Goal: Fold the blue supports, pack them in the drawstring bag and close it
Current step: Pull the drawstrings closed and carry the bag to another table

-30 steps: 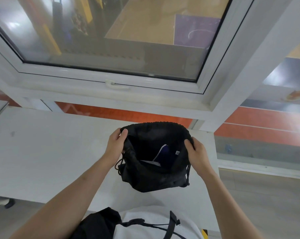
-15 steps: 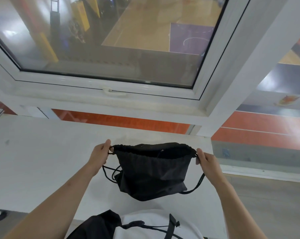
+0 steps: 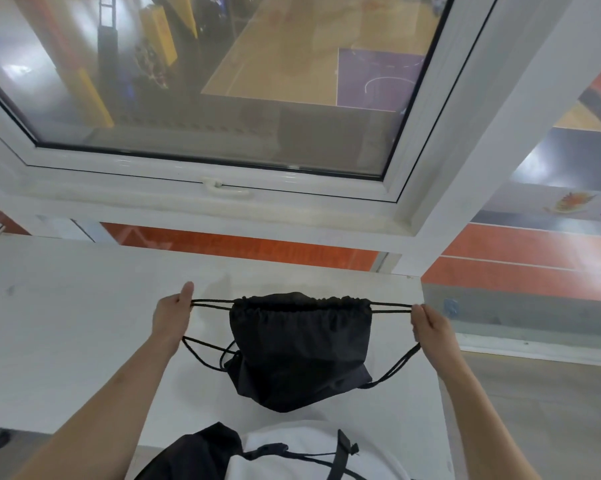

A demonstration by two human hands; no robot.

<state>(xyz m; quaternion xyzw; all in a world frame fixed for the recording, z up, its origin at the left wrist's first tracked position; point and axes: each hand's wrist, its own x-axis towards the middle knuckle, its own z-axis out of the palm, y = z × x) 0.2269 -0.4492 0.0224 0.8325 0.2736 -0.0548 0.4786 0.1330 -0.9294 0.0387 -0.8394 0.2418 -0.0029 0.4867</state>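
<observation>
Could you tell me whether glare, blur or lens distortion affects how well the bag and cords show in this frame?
Head view: the bag is sharp but so dark that its folds barely read; the cords stand out crisply against the white table; wide-angle distortion bends the window frame and splays the forearms; hazy reflections wash the window glass, not the workspace.

Black fabric drawstring bag (image 3: 299, 348) above white table (image 3: 67, 323), mouth gathered, seemingly closed, left hand (image 3: 172, 315) and right hand (image 3: 430, 327) gripping taut black cords (image 3: 211, 303)

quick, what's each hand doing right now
Left hand: closed, pinching the drawstring bag's left cords.
Right hand: closed, pinching the right cords.
</observation>
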